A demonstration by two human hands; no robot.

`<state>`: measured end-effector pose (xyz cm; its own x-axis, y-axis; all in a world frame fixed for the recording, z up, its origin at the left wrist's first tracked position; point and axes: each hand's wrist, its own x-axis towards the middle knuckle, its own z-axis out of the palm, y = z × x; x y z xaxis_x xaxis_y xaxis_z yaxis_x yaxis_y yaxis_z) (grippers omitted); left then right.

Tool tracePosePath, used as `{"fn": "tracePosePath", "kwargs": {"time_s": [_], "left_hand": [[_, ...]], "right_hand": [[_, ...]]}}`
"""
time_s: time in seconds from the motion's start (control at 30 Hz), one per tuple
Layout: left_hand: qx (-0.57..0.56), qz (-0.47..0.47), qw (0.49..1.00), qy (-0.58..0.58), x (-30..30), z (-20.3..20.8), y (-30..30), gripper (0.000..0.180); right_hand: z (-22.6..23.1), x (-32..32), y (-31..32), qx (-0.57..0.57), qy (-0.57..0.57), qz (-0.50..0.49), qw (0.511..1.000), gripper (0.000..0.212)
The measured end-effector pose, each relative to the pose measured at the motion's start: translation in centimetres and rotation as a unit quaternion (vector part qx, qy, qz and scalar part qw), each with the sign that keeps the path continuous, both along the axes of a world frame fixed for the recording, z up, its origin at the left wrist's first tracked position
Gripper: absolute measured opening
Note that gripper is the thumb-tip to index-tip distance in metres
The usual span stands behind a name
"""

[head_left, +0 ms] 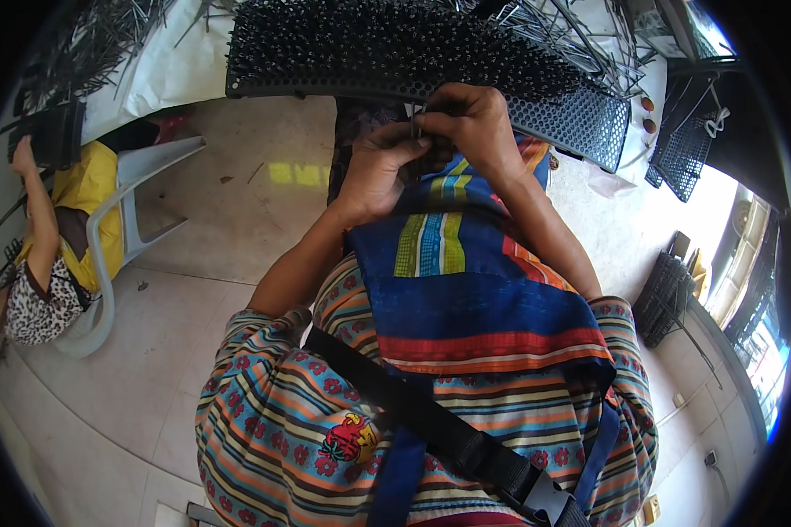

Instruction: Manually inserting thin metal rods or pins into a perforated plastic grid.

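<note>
My left hand [378, 167] and my right hand [475, 123] meet just below the near edge of a long black perforated panel [571, 127]. Both are closed, fingertips pinched together around a thin strip [415, 123]. Only a short part of the strip shows; its exact kind is hidden by my fingers. Dense black bristle-like pieces [387, 44] stand up from most of the panel, while its right end shows bare holes. A blue apron [483, 307] with coloured stripes covers my lap under my hands.
Loose thin black strips [580, 44] lie behind the panel, with another heap [88, 44] at far left. A co-worker in yellow [88, 180] sits in a pale plastic chair [105, 255] at left, hand on a black panel [61, 136]. Black mesh pieces [664, 299] stand at right.
</note>
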<state>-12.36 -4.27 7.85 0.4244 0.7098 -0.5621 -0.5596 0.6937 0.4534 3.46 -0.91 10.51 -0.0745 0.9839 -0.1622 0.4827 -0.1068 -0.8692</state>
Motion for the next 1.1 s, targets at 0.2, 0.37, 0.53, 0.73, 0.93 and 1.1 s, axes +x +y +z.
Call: {"fn": "tracePosePath", "kwargs": {"time_s": [0.2,0.37,0.53,0.73,0.93,1.1], "left_hand": [[-0.004,0.025,0.999,0.021,0.8,0.2,-0.3,0.019],[-0.042,0.039,0.998,0.039,-0.4,-1.3,0.1,0.024],[-0.074,0.029,0.996,0.03,0.1,-1.7,-0.1,0.024],[-0.053,0.037,0.998,0.028,-0.1,-1.8,0.0,0.023],[0.003,0.035,0.999,0.03,0.8,-0.7,0.1,0.022],[0.099,-0.08,0.986,0.108,1.5,1.3,0.4,0.019]], "right_hand": [[-0.3,0.8,0.0,-0.086,0.071,0.008,0.994,0.011],[0.5,0.8,0.9,0.141,0.166,-0.124,0.968,0.01],[-1.0,0.9,1.6,0.264,0.043,-0.054,0.962,0.012],[-0.9,0.0,1.3,0.248,-0.062,-0.04,0.966,0.015],[-1.4,0.4,1.1,0.261,-0.101,-0.006,0.96,0.016],[-0.6,1.1,-0.8,0.082,0.041,-0.032,0.995,0.011]]}}
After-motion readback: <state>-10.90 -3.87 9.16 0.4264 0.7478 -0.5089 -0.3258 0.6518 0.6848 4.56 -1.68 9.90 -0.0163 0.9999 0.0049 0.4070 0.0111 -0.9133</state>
